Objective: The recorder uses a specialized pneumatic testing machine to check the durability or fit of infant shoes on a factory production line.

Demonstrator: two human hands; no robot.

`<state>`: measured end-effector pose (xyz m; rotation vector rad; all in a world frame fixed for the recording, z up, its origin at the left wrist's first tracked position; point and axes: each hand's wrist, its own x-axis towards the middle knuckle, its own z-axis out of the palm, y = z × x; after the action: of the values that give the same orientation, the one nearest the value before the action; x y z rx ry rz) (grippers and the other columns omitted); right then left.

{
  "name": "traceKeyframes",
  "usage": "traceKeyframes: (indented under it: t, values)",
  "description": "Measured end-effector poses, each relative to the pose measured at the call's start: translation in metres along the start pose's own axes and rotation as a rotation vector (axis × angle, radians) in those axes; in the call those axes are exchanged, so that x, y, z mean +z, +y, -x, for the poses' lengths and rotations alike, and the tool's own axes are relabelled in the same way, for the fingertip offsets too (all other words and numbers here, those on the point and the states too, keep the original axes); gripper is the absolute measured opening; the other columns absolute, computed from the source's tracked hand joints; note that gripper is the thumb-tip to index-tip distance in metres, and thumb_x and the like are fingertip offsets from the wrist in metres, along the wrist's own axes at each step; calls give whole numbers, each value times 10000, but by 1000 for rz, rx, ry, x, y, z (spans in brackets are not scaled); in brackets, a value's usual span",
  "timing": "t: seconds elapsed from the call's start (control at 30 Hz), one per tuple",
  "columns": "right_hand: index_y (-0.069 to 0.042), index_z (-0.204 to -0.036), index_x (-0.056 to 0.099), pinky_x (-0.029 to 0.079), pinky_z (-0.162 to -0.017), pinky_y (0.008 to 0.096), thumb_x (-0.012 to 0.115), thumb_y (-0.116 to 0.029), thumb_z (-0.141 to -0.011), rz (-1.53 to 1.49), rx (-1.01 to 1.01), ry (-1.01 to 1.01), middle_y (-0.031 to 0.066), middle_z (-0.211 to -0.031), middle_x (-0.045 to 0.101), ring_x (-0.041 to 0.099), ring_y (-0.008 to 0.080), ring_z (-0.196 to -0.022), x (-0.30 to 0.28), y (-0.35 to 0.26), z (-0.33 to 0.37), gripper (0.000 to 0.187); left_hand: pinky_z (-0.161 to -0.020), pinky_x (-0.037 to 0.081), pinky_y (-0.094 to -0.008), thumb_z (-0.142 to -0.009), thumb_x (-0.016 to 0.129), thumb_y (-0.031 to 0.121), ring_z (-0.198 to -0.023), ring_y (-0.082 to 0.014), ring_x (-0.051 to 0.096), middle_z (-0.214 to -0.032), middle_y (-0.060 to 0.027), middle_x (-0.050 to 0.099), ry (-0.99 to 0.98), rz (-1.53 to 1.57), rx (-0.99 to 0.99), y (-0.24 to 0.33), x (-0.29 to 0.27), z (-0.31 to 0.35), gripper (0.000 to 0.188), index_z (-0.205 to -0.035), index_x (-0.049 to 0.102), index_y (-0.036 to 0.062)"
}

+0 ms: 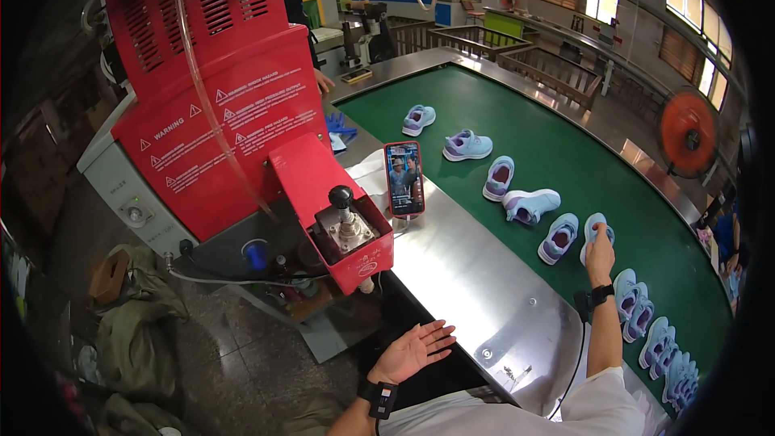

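My right hand (598,258) reaches out over the green conveyor belt and grips a light blue sneaker (589,230), fingers at its opening. Just left of it stands another pale blue and purple sneaker (557,239). My left hand (414,350) is palm up near the metal table edge, its fingers spread and nothing in them. Farther up the belt several matching sneakers (468,145) lie in a loose line, one of them tipped on its side (531,207). Nearer to me, more sneakers (634,303) stand close together beside my right forearm.
A red machine (226,121) with a black-knobbed lever (342,198) stands at the left. A phone (404,179) is propped upright on the steel table (460,274). An orange fan (689,131) is beyond the belt (557,129). Another person's hand (324,81) shows behind the machine.
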<state>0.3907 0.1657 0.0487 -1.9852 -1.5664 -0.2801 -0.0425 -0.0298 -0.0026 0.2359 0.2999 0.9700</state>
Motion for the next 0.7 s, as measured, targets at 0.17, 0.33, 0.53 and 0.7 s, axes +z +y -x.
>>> traceKeyframes:
  t: [0.17, 0.33, 0.53, 0.7]
  values:
    - [-160, -1231, 465, 504, -677, 487, 602, -48, -790, 24, -267, -197, 182, -848, 640, 634, 394, -792, 1, -30, 25, 476, -1106, 327, -464, -997, 416, 405, -1326, -301, 411, -1442, -192, 406, 3, -7, 4, 6, -2, -3, 588, -1416, 348, -3]
    - [-128, -1122, 621, 516, -734, 481, 585, -115, -808, 141, -287, -366, 206, -935, 599, 629, 389, -845, 5, -44, 19, 316, -1106, 329, -456, -994, 434, 391, -1323, -298, 415, -1428, -185, 427, -25, 7, 0, 4, -1, -7, 577, -1410, 361, -3]
    - [-111, -944, 705, 510, -790, 457, 584, -127, -806, 150, -283, -541, 166, -965, 597, 627, 368, -884, -31, -10, 30, 184, -1100, 334, -451, -995, 435, 382, -1311, -293, 430, -1417, -177, 443, 10, 23, 10, 2, -8, -2, 561, -1398, 378, -4]
    - [-56, -844, 715, 506, -725, 446, 584, -111, -799, -149, -408, -563, 202, -847, 651, 636, 373, -793, -71, 13, 43, 148, -1094, 342, -443, -1001, 426, 379, -1300, -285, 441, -1400, -171, 461, 16, 28, -5, 4, -8, -10, 546, -1389, 392, -4]
